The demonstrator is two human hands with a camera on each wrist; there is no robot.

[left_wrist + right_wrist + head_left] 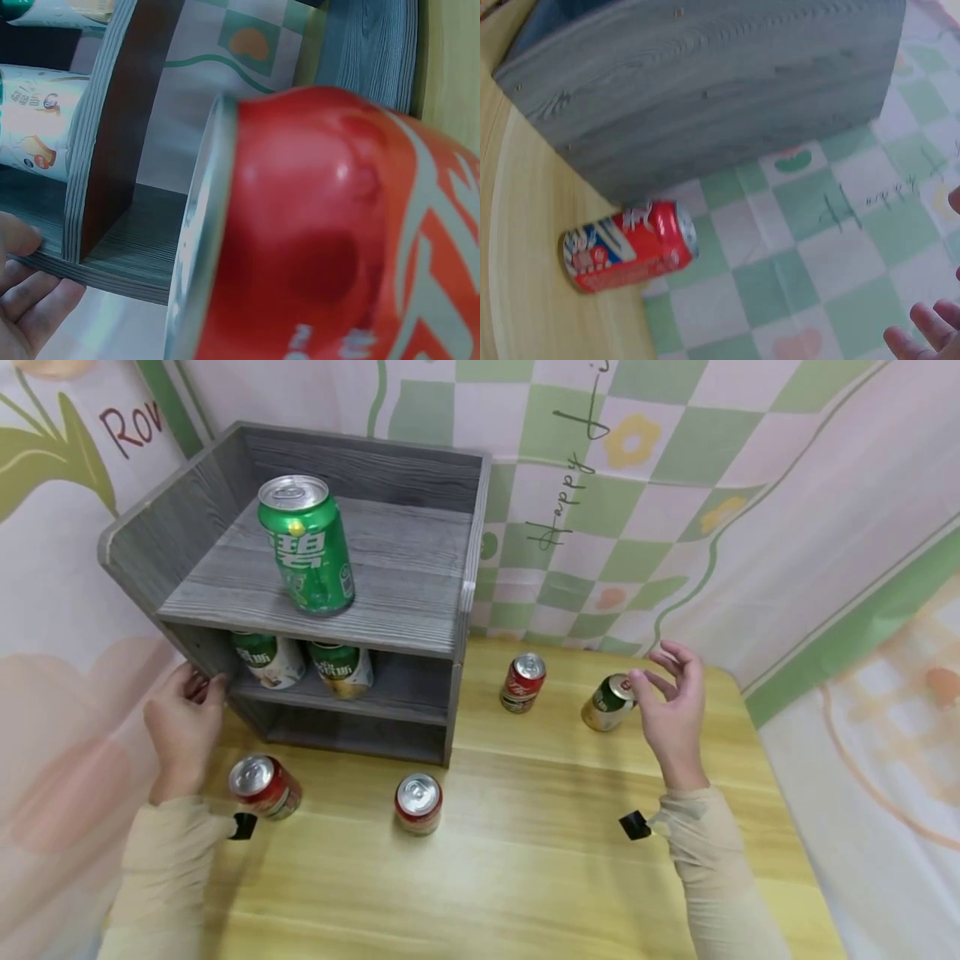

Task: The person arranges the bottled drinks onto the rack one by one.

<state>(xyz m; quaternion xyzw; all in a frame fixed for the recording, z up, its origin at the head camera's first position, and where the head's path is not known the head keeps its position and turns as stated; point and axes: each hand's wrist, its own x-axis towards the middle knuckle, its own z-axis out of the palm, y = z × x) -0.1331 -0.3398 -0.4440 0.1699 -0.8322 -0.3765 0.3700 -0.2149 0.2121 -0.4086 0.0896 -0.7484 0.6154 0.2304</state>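
Clock directions refer to the head view, with 12 o'clock at its upper edge. The right forearm (720, 877) extends toward 11 o'clock. The right hand (672, 714) is released: fingers apart and lightly bent, thumb directed toward 10 o'clock. The green-and-white can (604, 708) stands upright on the wooden table (517, 885), just beside the thumb, at the hand's 9 o'clock; contact cannot be determined. Farther along 9 o'clock stands a red soda can (521, 687).

The left forearm (161, 868) extends toward 12 o'clock. The left hand (182, 727) pinches the front left edge of the grey shelf unit (408, 552). From this hand, two matching cans (277, 662) stand toward 2 o'clock, in the compartment below the top board; a green Sprite can (313, 568) stands on that board, between 1 and 2 o'clock. A second red can (273, 792) stands near, at 4 o'clock; a third red can (418, 810) stands farther off, between 3 and 4 o'clock.
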